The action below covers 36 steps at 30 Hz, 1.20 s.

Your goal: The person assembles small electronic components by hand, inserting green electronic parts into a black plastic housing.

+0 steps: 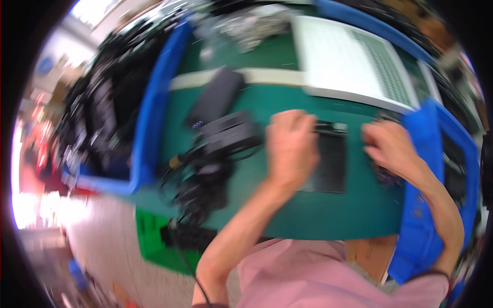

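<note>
My left hand (291,148) is closed in a fist over the green work mat (287,215). It sits against the left edge of a flat black rectangular piece (330,161) with a shiny metallic part along its top. What its fingers hold, if anything, is hidden. To the right, my right hand (389,145) has curled fingers above a cluster of small dark parts (386,177) beside a blue bin. Motion blur keeps me from telling what is in it. Left of my left hand lies a black box-shaped device (231,134) with tangled black cables (203,187).
A dark slim box (215,97) rests behind the device. At the left, a blue bin (146,123) is heaped with black items. A white tray (339,61) with a grid of small slots lies at the back. Blue bins (423,205) line the right; a green crate (149,241) stands below.
</note>
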### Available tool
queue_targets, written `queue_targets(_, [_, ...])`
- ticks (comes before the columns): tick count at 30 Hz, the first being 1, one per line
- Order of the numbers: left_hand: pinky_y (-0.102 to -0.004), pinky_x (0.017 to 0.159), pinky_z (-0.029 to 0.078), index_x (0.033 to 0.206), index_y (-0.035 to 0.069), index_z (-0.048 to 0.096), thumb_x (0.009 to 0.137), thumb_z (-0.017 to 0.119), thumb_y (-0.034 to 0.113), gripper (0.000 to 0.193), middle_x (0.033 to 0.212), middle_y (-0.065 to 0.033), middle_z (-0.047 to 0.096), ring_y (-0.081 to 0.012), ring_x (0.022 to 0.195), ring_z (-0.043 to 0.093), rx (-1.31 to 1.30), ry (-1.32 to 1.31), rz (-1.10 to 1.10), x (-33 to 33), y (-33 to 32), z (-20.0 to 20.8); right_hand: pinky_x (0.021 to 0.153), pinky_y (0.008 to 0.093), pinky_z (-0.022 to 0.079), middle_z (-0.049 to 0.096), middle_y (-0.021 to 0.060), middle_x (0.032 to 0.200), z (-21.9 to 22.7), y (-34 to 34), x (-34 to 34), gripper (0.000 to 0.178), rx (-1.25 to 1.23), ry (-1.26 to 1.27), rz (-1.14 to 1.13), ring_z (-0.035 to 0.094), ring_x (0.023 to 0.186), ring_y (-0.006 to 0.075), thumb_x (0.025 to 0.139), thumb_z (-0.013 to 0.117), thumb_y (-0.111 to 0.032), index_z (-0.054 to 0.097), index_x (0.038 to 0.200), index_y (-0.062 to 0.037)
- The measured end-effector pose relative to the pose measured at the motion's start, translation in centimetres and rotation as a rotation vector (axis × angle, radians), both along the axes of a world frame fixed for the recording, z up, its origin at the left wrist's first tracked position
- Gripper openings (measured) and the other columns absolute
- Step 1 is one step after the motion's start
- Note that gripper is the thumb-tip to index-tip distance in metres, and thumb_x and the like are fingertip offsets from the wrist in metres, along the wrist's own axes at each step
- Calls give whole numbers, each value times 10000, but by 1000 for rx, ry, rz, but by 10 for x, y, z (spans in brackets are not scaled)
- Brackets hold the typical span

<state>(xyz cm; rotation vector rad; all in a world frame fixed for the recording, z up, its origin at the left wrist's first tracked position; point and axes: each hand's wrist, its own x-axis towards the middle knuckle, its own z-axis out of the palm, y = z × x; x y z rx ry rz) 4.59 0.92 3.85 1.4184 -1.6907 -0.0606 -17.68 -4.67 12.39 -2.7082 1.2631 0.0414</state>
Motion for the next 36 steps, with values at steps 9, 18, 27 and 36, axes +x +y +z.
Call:
queue_targets(9, [-419,855,426,834,18,601,538,713,-18,319,1015,-175,518,-340,1017,478,39,127,59,-24,-1,-7,555,217,406,551,2,786,-2,-3,-16,114,546,-502,-326,490,622,61,897,619,-99,618,970,-11])
queue_targets(18, [-451,797,431,893,33,614,694,645,4,203,983,-156,569,-342,978,536,111,8,62,-1,6,3,762,267,545,695,79,942,18,-1,32,266,954,-550,-293,665,845,140,789,681,8,671,1054,32])
queue_targets(27, [-433,880,447,1053,-12,643,759,661,-46,296,1067,-132,599,-338,1044,538,89,11,-71,-2,3,12,708,276,533,711,105,843,17,5,15,216,865,-507,-185,673,781,138,777,669,2,681,988,47])
queue_targets(36, [-423,893,457,1075,-6,642,781,669,-45,298,1084,-130,593,-336,1039,530,107,-15,-41,2,8,15,666,272,527,699,82,767,14,7,21,129,786,-455,-128,668,721,121,821,673,-16,675,938,38])
